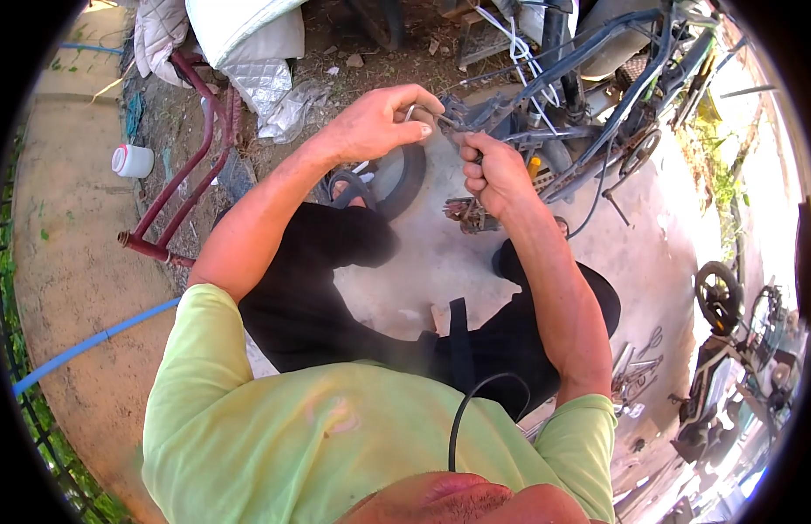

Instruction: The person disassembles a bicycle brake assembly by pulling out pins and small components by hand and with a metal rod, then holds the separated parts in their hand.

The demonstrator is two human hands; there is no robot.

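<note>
My left hand (pixel 376 125) is closed, thumb and fingers curled around a small silvery metal piece (pixel 411 112) with a rounded end; its kind is hard to make out. Just to the right, my right hand (pixel 495 172) is wrapped in a fist around a dark, thin tool-like piece (pixel 479 158), mostly hidden by the fingers. Both hands are at the near end of a dark blue metal vehicle frame (pixel 545 83), where small parts sit between them. White cords (pixel 521 52) hang over the frame.
A dark tyre (pixel 407 182) lies beneath my left forearm. To the left are a maroon tube frame (pixel 196 162), a white jar (pixel 133 161) and a blue hose (pixel 104 336). Hand tools (pixel 634 371) and a small wheel (pixel 719 298) lie on the right.
</note>
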